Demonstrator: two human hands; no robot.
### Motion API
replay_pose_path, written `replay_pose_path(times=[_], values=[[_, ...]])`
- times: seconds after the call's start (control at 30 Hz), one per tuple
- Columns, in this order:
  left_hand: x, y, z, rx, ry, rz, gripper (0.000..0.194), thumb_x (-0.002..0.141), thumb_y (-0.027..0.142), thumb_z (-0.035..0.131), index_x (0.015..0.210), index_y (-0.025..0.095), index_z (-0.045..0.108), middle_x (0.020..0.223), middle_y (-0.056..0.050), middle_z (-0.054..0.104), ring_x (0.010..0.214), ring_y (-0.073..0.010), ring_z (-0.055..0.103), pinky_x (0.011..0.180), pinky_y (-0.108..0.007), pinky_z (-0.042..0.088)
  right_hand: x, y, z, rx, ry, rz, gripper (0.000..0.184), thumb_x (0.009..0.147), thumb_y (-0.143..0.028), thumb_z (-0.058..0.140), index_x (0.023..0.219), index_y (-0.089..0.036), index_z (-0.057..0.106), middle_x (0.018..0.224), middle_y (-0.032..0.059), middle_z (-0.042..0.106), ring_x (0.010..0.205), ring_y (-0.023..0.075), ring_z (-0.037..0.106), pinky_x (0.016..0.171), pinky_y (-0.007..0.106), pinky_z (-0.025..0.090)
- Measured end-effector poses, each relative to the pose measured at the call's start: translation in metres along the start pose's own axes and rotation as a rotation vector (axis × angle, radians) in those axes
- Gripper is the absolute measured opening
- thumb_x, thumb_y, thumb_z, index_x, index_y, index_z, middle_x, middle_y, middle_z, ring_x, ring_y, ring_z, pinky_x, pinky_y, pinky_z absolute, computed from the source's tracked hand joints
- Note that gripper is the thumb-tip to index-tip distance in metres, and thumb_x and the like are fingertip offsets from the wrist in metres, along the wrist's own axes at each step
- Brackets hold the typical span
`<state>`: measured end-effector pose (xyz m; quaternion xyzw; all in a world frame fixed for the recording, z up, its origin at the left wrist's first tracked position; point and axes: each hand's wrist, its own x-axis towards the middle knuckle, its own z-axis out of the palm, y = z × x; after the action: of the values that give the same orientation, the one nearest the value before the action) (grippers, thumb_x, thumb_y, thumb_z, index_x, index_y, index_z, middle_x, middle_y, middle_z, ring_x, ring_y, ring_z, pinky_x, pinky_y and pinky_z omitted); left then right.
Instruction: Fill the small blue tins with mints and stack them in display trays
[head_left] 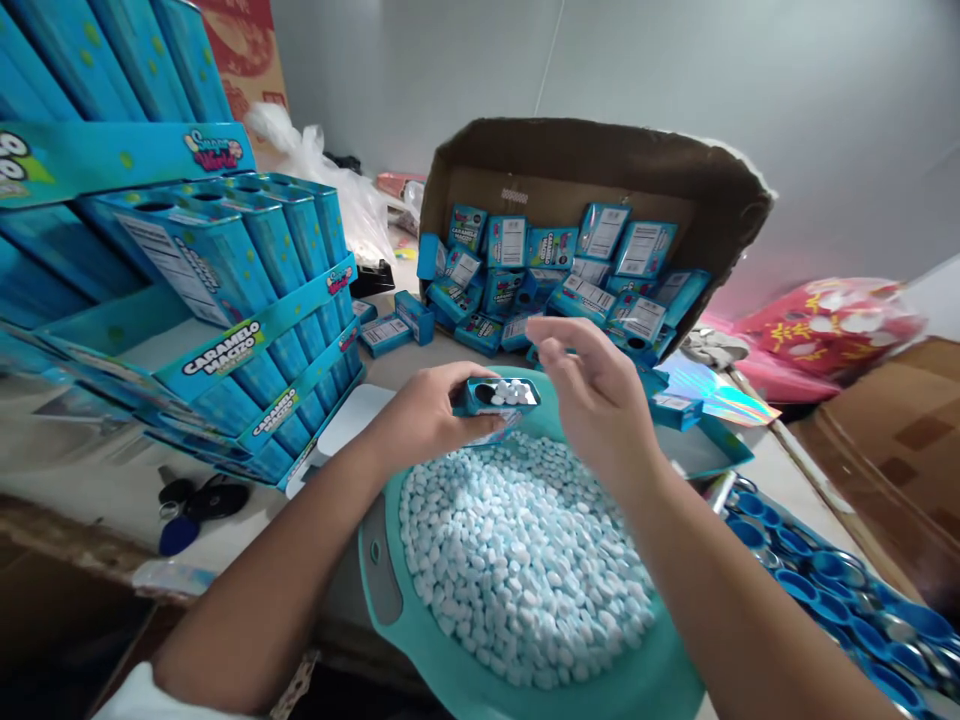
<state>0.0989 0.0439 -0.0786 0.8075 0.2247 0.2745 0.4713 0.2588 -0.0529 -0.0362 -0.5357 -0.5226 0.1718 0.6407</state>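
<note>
My left hand (431,412) grips a small blue candy box (491,428), its fingers and thumb wrapped round the sides. The top of the box faces me, with white candies (511,391) showing beside a dark opening. Just right of the box, my right hand (600,395) is raised with loosely bent fingers and nothing visible in it. Both hands are over a teal basin (397,635) full of pale blue and white candies (525,560).
A tilted cardboard box (645,160) behind the basin holds many small candy boxes. On the left rise stacked display trays (225,345) of upright blue boxes. Blue-rimmed round items (832,590) lie at lower right, near a brown carton (900,430). Dark round objects (202,500) sit at left.
</note>
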Motion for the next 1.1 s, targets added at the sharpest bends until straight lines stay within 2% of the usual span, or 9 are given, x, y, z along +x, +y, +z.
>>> replay_pose_path(times=[0.03,0.1,0.2,0.4,0.53,0.67,0.87,0.97,1.1], values=[[0.000,0.000,0.000,0.022,0.030,-0.002,0.048,0.073,0.042,0.081,0.114,0.020,0.068,0.111,-0.006,0.074,0.100,-0.0244,0.070,0.085,-0.033,0.056,0.002,0.004,-0.005,-0.152,-0.044,-0.025,0.011,0.089,-0.033,0.070,0.090,-0.028,0.079,0.093,0.0030,0.071,0.088,0.0191,0.061,0.077,0.030,0.046],[-0.001,0.002,-0.001,0.077,0.058,-0.006,0.044,0.072,0.041,0.081,0.110,0.021,0.070,0.105,-0.005,0.074,0.095,-0.0232,0.070,0.080,-0.032,0.055,0.005,0.012,-0.010,-0.403,-0.177,-0.041,0.011,0.086,-0.023,0.070,0.079,-0.026,0.078,0.084,0.0024,0.067,0.070,0.0165,0.054,0.064,0.030,0.040],[-0.002,0.005,-0.002,0.158,0.062,-0.008,0.036,0.073,0.038,0.080,0.104,0.022,0.071,0.097,-0.001,0.074,0.090,-0.0207,0.070,0.075,-0.029,0.052,0.001,0.016,-0.006,-0.577,-0.262,-0.038,0.017,0.087,-0.019,0.067,0.073,-0.024,0.076,0.081,0.0032,0.064,0.065,0.0154,0.052,0.061,0.031,0.037],[-0.003,0.008,-0.005,0.222,0.013,0.041,0.031,0.075,0.035,0.076,0.101,0.021,0.070,0.096,-0.001,0.074,0.089,-0.0206,0.068,0.071,-0.028,0.048,-0.010,0.010,0.015,-0.479,-0.278,-0.024,0.018,0.090,-0.021,0.064,0.077,-0.025,0.077,0.075,0.0028,0.065,0.066,0.0166,0.054,0.059,0.030,0.036],[-0.003,0.007,-0.005,0.217,0.010,0.009,0.032,0.074,0.036,0.076,0.101,0.020,0.070,0.096,-0.002,0.074,0.088,-0.0215,0.068,0.072,-0.029,0.048,-0.008,0.015,0.015,-0.420,-0.267,0.041,0.014,0.087,-0.023,0.068,0.078,-0.025,0.078,0.079,0.0029,0.069,0.067,0.0167,0.057,0.059,0.030,0.040],[-0.002,0.006,-0.005,0.204,0.010,0.010,0.031,0.075,0.037,0.074,0.101,0.020,0.070,0.093,-0.001,0.073,0.087,-0.0215,0.068,0.071,-0.028,0.047,-0.010,0.015,0.014,-0.455,-0.220,0.019,0.010,0.087,-0.021,0.068,0.087,-0.025,0.077,0.078,0.0011,0.070,0.067,0.0154,0.058,0.058,0.028,0.040],[-0.003,0.004,-0.006,0.220,0.007,0.003,0.029,0.075,0.035,0.074,0.101,0.021,0.069,0.094,0.000,0.073,0.088,-0.0212,0.067,0.073,-0.028,0.047,-0.009,0.007,0.013,-0.500,-0.411,-0.022,0.015,0.092,-0.019,0.062,0.089,-0.020,0.077,0.092,0.0040,0.071,0.075,0.0146,0.063,0.063,0.028,0.047],[-0.003,0.006,-0.006,0.210,0.017,0.000,0.029,0.077,0.035,0.073,0.101,0.020,0.069,0.092,0.000,0.072,0.085,-0.0199,0.067,0.069,-0.027,0.046,-0.007,0.011,0.014,-0.453,-0.365,-0.045,0.015,0.088,-0.014,0.065,0.096,-0.019,0.077,0.098,0.0049,0.070,0.077,0.0141,0.065,0.065,0.027,0.052],[-0.002,0.009,-0.006,0.179,-0.067,0.068,0.030,0.077,0.035,0.072,0.104,0.021,0.069,0.101,0.000,0.073,0.094,-0.0213,0.067,0.073,-0.026,0.047,-0.007,0.019,0.014,-0.417,-0.307,-0.095,0.020,0.086,-0.008,0.064,0.097,-0.020,0.075,0.094,0.0032,0.070,0.080,0.0146,0.067,0.069,0.026,0.056]])
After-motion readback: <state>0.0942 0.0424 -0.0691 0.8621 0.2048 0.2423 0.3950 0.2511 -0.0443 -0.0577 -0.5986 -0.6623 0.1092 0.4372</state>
